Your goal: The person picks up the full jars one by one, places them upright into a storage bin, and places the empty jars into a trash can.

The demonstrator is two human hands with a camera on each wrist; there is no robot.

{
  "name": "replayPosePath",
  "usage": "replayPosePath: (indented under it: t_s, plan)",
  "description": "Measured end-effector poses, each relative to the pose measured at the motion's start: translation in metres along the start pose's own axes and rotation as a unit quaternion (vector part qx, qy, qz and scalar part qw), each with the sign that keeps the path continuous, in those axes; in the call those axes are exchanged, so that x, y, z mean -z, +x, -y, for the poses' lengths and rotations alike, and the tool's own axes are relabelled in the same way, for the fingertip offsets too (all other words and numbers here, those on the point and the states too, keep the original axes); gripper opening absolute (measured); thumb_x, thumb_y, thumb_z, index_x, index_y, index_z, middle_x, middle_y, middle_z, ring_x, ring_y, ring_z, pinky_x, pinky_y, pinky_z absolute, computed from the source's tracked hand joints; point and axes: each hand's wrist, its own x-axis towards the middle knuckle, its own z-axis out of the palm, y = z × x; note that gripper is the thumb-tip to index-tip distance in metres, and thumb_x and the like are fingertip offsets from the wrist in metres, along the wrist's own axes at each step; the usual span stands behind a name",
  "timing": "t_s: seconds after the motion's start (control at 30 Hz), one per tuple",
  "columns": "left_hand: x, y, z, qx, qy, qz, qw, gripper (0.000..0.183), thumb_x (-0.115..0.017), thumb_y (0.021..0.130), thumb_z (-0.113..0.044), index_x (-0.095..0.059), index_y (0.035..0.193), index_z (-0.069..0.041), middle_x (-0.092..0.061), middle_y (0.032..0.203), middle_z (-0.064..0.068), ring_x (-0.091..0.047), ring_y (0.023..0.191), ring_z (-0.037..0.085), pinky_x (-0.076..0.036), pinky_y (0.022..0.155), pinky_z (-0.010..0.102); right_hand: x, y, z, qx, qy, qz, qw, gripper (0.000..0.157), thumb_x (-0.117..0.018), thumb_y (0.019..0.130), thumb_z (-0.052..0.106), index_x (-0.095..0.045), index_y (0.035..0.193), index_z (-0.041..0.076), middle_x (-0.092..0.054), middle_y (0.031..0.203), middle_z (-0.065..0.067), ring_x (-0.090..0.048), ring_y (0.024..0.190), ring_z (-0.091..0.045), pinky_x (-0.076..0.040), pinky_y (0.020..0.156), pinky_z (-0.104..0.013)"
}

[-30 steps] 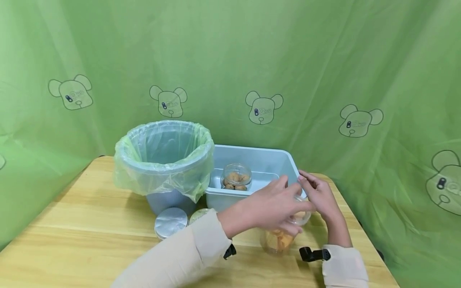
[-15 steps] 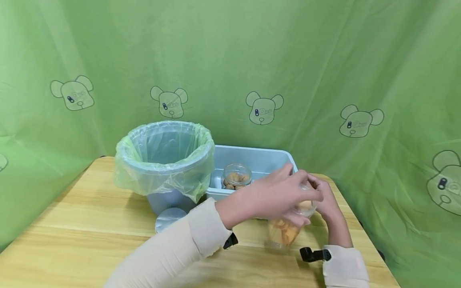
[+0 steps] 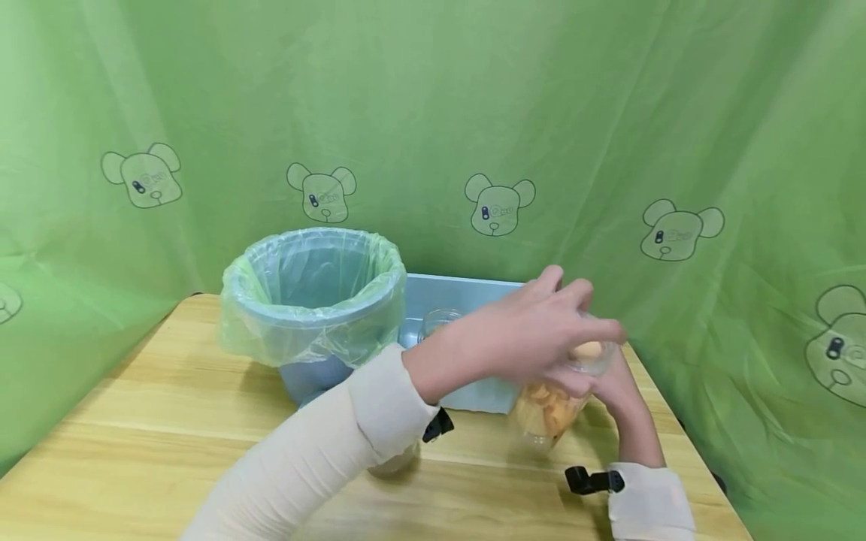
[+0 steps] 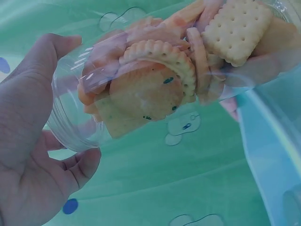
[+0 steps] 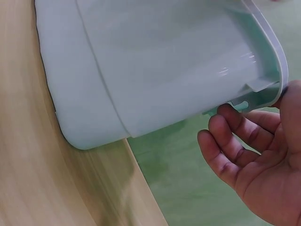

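Note:
My left hand [image 3: 541,330] grips a clear jar [image 3: 544,413] of biscuits by its ringed end, fingers and thumb round it. In the left wrist view the biscuits [image 4: 146,92] show through the wall, and the hand [image 4: 28,127] wraps that end. The jar hangs tilted in front of a light blue rectangular tub [image 3: 480,394]. My right hand [image 5: 263,155] holds the tub's rim at its right end, fingers curled beneath the lip and thumb out of sight. In the head view the left hand covers much of the right hand [image 3: 617,387].
To the left stands a bin [image 3: 314,376] lined with a green bag [image 3: 311,330]. Another clear jar [image 3: 440,319] sits inside the tub, partly behind the left forearm. A round object [image 3: 395,460] shows beneath the left sleeve. A green curtain [image 3: 433,90] hangs behind the table [image 3: 169,421].
My left hand has moved up and to the right with the biscuit jar. Its forearm now covers the round lids and much of the jar in the tub. The right hand stays at the rim.

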Motion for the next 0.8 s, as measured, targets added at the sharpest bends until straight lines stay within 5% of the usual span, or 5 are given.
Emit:
replayPosePath:
  t_s: [0.13, 0.4, 0.57, 0.7, 0.8]
  plan:
    - [0.016, 0.002, 0.006, 0.004, 0.007, -0.013, 0.9999, 0.050, -0.051, 0.089, -0.056, -0.049, 0.133, -0.034, -0.049, 0.108, -0.003, -0.041, 0.096, 0.011, -0.028, 0.080, 0.029, 0.001, 0.000, -0.008, -0.009, 0.012, -0.006, 1.000, 0.049, -0.064, 0.080, -0.008, -0.050, 0.123, 0.012, -0.054, 0.107, 0.013, -0.051, 0.096, -0.004, -0.042, 0.080, -0.016]
    - [0.040, 0.005, 0.018, 0.041, 0.030, -0.008, 0.9987, 0.054, -0.047, 0.088, -0.063, -0.045, 0.134, -0.035, -0.044, 0.112, -0.001, -0.036, 0.092, 0.015, -0.027, 0.078, 0.028, 0.001, 0.006, -0.009, -0.061, -0.030, 0.012, 0.998, 0.019, -0.059, 0.093, 0.015, -0.064, 0.109, 0.005, -0.062, 0.092, 0.008, -0.056, 0.084, -0.008, -0.048, 0.070, -0.024]
    - [0.044, 0.006, 0.028, 0.064, 0.056, -0.039, 0.9956, 0.051, -0.045, 0.088, -0.060, -0.044, 0.133, -0.036, -0.044, 0.108, -0.003, -0.036, 0.090, 0.014, -0.027, 0.078, 0.028, 0.000, 0.004, -0.004, -0.100, -0.085, 0.018, 0.991, 0.036, -0.050, 0.098, 0.031, -0.062, 0.115, 0.002, -0.062, 0.095, -0.008, -0.052, 0.080, -0.011, -0.046, 0.064, -0.027]
    - [0.042, 0.008, 0.036, 0.092, 0.062, -0.051, 0.9925, 0.052, -0.045, 0.088, -0.060, -0.043, 0.135, -0.038, -0.045, 0.110, -0.003, -0.036, 0.091, 0.016, -0.028, 0.081, 0.028, -0.001, 0.005, 0.000, -0.107, -0.093, 0.036, 0.989, 0.052, -0.041, 0.100, 0.041, -0.051, 0.136, 0.005, -0.058, 0.123, -0.017, -0.053, 0.104, -0.018, -0.046, 0.078, -0.030]
    - [0.037, 0.010, 0.042, 0.114, 0.063, -0.053, 0.9900, 0.054, -0.045, 0.088, -0.061, -0.041, 0.137, -0.039, -0.045, 0.113, -0.002, -0.036, 0.092, 0.018, -0.029, 0.083, 0.029, -0.001, 0.006, 0.001, -0.117, -0.080, 0.047, 0.989, 0.060, -0.040, 0.099, 0.047, -0.042, 0.142, 0.007, -0.051, 0.135, -0.018, -0.049, 0.118, -0.029, -0.044, 0.093, -0.043]
